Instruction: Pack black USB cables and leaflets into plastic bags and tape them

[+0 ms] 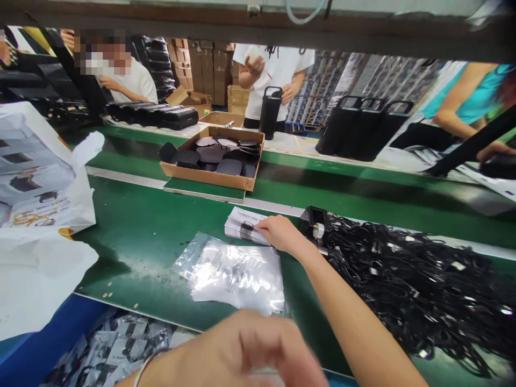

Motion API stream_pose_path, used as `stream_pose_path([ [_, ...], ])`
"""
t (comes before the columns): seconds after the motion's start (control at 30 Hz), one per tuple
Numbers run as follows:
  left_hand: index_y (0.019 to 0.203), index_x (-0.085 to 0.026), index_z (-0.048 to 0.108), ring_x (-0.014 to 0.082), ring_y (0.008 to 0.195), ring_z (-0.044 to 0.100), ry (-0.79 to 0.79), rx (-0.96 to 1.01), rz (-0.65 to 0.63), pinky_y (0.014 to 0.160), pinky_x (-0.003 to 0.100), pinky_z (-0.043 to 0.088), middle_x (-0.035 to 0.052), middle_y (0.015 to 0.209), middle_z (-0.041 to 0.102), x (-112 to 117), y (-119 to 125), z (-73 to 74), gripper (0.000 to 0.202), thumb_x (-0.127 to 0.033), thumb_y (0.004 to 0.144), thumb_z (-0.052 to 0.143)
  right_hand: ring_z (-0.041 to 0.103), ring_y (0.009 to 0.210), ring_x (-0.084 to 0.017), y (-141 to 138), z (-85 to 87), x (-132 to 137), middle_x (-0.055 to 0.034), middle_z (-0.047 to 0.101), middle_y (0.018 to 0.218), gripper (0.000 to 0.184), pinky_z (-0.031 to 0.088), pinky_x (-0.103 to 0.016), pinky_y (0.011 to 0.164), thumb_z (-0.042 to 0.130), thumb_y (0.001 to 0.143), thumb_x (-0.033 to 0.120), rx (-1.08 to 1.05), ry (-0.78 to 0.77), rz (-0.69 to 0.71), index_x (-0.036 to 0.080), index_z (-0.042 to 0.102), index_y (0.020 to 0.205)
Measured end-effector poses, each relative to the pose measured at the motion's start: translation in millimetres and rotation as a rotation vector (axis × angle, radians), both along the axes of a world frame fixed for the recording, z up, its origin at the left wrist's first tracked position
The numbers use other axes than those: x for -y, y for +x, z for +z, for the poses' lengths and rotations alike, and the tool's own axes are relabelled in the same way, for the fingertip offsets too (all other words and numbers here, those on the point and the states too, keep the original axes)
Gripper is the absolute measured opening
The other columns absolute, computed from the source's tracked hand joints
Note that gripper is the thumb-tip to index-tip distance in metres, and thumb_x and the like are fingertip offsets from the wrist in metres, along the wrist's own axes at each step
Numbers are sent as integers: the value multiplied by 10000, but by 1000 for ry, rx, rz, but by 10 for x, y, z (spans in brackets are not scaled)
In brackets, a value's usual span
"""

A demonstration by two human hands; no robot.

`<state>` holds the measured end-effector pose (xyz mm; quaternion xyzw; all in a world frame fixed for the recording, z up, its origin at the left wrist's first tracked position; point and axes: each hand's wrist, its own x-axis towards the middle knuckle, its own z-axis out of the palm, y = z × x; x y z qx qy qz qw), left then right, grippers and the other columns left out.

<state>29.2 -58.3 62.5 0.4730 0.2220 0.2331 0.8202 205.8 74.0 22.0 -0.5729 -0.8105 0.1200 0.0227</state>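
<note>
My right hand (278, 232) reaches across the green work surface. Its fingers are closed on the right end of a printed leaflet (244, 219), the top one of a small stack. In front of the stack lies a pile of clear plastic bags (237, 271) with printed marks. My left hand (242, 349) is low in the picture, close to the camera and blurred. Its fingers are curled, and whatever they may hold is hidden. To the right of my right forearm spreads a large heap of black cables (407, 279), beside a small black device with a white knob (318, 223).
A cardboard box (209, 180) of dark flat pieces stands behind the leaflets. At the left are a large white bag (44, 258) and a blue bin (36, 349) with packed bags. Co-workers stand across the line near black speaker-like cylinders (350, 129). An overhead beam (161, 29) crosses the top.
</note>
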Motion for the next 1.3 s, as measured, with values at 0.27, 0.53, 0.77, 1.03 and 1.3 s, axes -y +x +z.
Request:
stream_pose_path([
  [0.27,1168,-119,482,245,1065,529,-451,-73,479,965,363,388,112,1192,531,-444,-197,-697,445,-293,774,592,466,1125,-163,-50,-197,964,-71,514,1209,345,270,-342,1036,453,845,282,-481,236,34,181,522,1168],
  [0.53,1002,-159,550,162,750,534,329,-655,314,697,305,449,55,877,583,-422,-100,-723,362,-452,809,460,520,617,-138,396,-540,1508,-60,591,768,456,426,-233,530,496,755,494,-1108,-418,-677,127,564,1017],
  [0.77,770,-173,570,184,776,497,848,-1165,304,721,320,370,33,820,520,-612,-20,-838,197,-366,764,531,457,607,-144,693,-732,1759,-34,512,650,341,386,-252,572,500,732,479,-820,-285,-755,148,579,746],
  [1.03,693,-198,592,133,652,488,820,-1160,310,631,265,352,1,752,513,-608,-36,-851,306,-401,834,412,398,473,-87,605,-480,1724,0,466,521,434,311,-200,465,490,742,533,-1044,-475,-717,106,557,780],
  [1.3,679,-184,574,123,675,497,893,-1143,308,643,252,351,3,745,503,-496,-25,-859,382,-389,877,319,437,493,-92,160,-587,1616,-14,502,549,480,375,-196,474,514,741,523,-1250,-220,-861,71,560,898],
])
